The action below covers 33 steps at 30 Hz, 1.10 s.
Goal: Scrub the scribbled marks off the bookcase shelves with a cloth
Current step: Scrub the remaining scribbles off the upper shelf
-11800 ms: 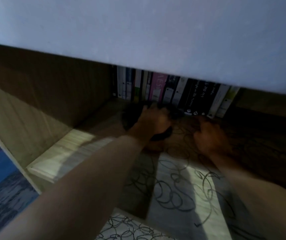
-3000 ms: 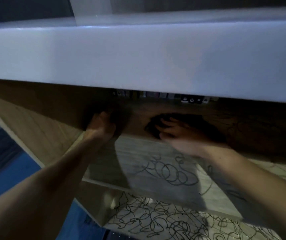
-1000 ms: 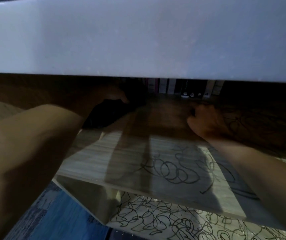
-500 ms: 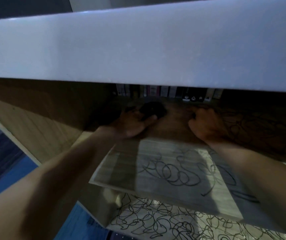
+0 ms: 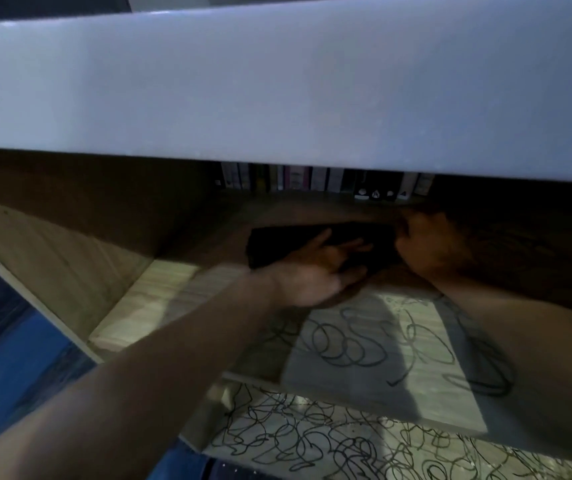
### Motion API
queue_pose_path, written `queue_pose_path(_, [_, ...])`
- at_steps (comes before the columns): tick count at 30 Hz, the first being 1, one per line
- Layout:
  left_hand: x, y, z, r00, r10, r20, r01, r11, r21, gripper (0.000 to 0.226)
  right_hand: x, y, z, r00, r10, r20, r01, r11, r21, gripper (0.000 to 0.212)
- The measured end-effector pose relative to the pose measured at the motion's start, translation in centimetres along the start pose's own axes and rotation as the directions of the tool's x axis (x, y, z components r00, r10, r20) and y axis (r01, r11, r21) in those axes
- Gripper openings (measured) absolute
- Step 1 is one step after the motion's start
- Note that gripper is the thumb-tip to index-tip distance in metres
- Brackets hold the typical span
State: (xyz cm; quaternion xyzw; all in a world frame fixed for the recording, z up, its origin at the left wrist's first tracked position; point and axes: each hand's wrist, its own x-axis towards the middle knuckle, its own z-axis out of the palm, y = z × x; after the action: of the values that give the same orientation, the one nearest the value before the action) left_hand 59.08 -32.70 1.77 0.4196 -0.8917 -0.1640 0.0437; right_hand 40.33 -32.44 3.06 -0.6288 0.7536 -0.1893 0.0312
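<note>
Deep in the shadowed far part of the bookcase shelf (image 5: pixel 160 317), the left hand (image 5: pixel 315 271) presses flat, fingers straight, on a dark cloth (image 5: pixel 277 244). The right hand (image 5: pixel 429 247) touches the cloth's right end; its grip is unclear. Scribbled marks (image 5: pixel 346 344) cover the near shelf.

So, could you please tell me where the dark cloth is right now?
In the head view the dark cloth lies on the shelf in shadow, right of centre, under the left hand, beside the right hand, in front of the books.

Cloth (image 5: pixel 315 239) lies mid-shelf (image 5: pixel 146 323) under both hands, left hand (image 5: pixel 315 271) beside right hand (image 5: pixel 429 247); books (image 5: pixel 315 178) line the back edge, scribbles (image 5: pixel 346 344) near the front edge.
</note>
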Motion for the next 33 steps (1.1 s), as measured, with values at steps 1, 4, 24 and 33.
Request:
queue_pose_path(1, [-0.8, -0.4, -0.4, 1.0, -0.006, 0.013, 0.006, 0.999, -0.05, 0.047, -0.1, -0.1, 0.1, 1.0, -0.024, 0.004, 0.024, 1.0, -0.01, 0.037])
queue_pose_path(4, [-0.5, -2.4, -2.8, 0.974, -0.217, -0.061, 0.216, 0.976, -0.014, 0.046, -0.2, 0.2, -0.1, 1.0, -0.006, 0.002, 0.006, 1.0, 0.006, 0.044])
queue_pose_path(24, [-2.9, -1.1, -2.9, 0.969, -0.242, -0.045, 0.229, 0.954, -0.193, 0.044, -0.7, 0.6, -0.4, 0.999, -0.013, 0.044, 0.011, 0.999, 0.043, 0.048])
queue_pose_path(33, [-5.2, -0.3, -1.8, 0.985, -0.17, 0.013, 0.167, 0.939, -0.299, 0.057, -0.1, 1.0, 0.0, 0.999, 0.005, 0.052, -0.007, 0.999, 0.036, 0.046])
